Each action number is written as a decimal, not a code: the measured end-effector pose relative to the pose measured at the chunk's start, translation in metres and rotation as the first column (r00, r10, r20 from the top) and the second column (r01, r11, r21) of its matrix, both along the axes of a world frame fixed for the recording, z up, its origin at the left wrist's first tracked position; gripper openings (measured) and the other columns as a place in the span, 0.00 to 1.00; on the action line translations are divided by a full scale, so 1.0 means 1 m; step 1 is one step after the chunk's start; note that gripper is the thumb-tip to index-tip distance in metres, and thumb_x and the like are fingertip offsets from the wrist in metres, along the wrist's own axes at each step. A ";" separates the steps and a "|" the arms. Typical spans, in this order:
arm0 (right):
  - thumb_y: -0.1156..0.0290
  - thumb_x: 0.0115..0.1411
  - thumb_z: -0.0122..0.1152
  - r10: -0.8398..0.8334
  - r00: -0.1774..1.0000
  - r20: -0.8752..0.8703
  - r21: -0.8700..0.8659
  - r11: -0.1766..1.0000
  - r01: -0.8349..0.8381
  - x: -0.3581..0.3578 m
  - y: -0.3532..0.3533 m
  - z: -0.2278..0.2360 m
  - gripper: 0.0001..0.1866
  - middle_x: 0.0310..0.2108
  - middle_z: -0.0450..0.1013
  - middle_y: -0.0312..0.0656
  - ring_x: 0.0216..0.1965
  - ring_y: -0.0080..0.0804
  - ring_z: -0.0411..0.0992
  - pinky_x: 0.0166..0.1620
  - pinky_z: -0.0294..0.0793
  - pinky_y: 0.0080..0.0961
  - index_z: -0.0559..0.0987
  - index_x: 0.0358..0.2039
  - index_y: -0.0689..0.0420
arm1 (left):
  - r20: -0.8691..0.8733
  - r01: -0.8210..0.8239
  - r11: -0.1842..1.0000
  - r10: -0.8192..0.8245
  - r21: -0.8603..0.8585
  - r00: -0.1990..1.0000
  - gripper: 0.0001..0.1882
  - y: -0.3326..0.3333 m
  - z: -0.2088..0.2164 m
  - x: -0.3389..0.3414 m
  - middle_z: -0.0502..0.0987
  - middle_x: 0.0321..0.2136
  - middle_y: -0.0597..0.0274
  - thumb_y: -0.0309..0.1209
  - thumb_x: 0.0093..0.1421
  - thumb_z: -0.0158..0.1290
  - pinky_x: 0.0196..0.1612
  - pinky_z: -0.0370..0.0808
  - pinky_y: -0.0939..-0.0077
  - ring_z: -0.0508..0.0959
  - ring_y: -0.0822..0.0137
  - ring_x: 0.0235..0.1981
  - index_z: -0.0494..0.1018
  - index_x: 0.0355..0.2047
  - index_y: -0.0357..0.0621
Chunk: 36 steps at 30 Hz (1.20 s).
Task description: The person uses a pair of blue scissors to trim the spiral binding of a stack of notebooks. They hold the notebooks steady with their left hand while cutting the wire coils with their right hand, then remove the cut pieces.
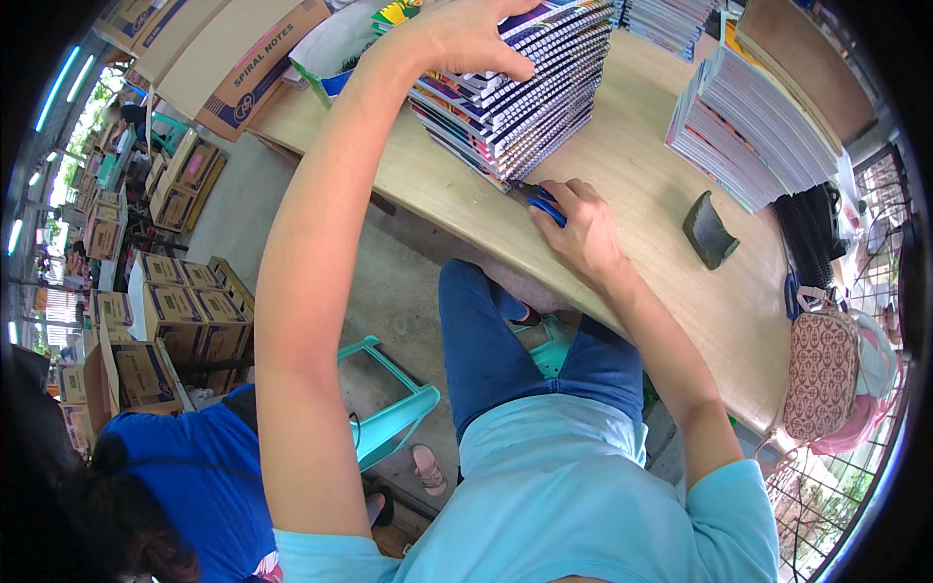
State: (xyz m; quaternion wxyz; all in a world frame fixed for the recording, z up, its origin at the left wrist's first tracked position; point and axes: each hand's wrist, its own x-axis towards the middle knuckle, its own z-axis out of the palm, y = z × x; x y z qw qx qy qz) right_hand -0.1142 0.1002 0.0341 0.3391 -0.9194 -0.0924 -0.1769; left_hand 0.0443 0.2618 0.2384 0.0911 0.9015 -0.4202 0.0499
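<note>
A tall stack of spiral notebooks (544, 87) stands near the front edge of the wooden table, wire bindings facing me. My left hand (466, 39) reaches over its upper left part and grips it, thumb along the bound edges; some fingertips leave the picture. At the stack's lowest near corner, my right hand (588, 228) is closed round blue-handled pliers (546, 204). Their dark jaws point at the end of a binding near the tabletop; whether they touch the wire I cannot tell.
More notebook stacks (743, 126) stand at the right and far side. A dark green curved piece (709, 231) lies on the table (641, 175). Black binding coils (809, 228) and a patterned bag (821, 374) are at the right edge. Cartons (185, 311), a turquoise stool (394, 418) and a blue-shirted person (194, 476) are left.
</note>
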 end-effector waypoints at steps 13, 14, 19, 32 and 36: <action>0.64 0.49 0.69 -0.034 0.994 0.102 -0.080 0.996 0.042 -0.002 -0.001 -0.004 0.23 0.37 0.73 0.46 0.42 0.45 0.72 0.46 0.69 0.42 0.77 0.46 0.57 | 0.105 0.028 0.999 -0.027 -0.014 0.994 0.51 0.002 -0.004 -0.003 0.60 0.61 0.29 0.46 0.43 0.61 0.66 0.58 0.62 0.61 0.40 0.63 0.55 0.68 0.48; 0.64 0.49 0.69 -0.035 0.992 0.118 -0.092 0.995 0.046 -0.003 0.000 -0.005 0.24 0.36 0.73 0.46 0.42 0.45 0.72 0.45 0.69 0.41 0.77 0.46 0.57 | 0.044 0.027 0.999 -0.026 -0.023 0.999 0.51 0.001 -0.001 -0.004 0.62 0.60 0.30 0.46 0.43 0.61 0.65 0.59 0.62 0.63 0.41 0.61 0.56 0.67 0.47; 0.62 0.54 0.65 0.077 0.982 -0.174 0.079 0.995 -0.064 0.015 -0.009 0.002 0.15 0.25 0.75 0.46 0.28 0.38 0.74 0.35 0.73 0.32 0.81 0.34 0.62 | 0.033 0.056 0.998 -0.055 -0.039 0.998 0.49 0.003 -0.001 -0.001 0.70 0.52 0.36 0.46 0.42 0.62 0.59 0.66 0.64 0.71 0.45 0.53 0.60 0.65 0.44; 0.64 0.50 0.68 -0.105 0.989 0.106 -0.087 0.990 0.115 -0.008 -0.001 -0.011 0.19 0.39 0.74 0.46 0.42 0.45 0.71 0.46 0.71 0.42 0.81 0.41 0.59 | 0.038 0.181 0.978 -0.178 -0.101 0.983 0.51 0.004 -0.004 0.011 0.69 0.55 0.39 0.42 0.40 0.65 0.63 0.62 0.67 0.69 0.48 0.58 0.60 0.65 0.41; 0.63 0.49 0.69 -0.079 0.994 0.080 -0.047 0.995 0.083 -0.005 -0.001 -0.015 0.19 0.40 0.72 0.45 0.45 0.45 0.69 0.47 0.71 0.42 0.81 0.40 0.59 | 0.024 0.133 0.990 -0.132 -0.049 0.991 0.50 0.004 0.001 0.007 0.67 0.58 0.39 0.41 0.41 0.65 0.63 0.61 0.68 0.68 0.50 0.60 0.60 0.65 0.41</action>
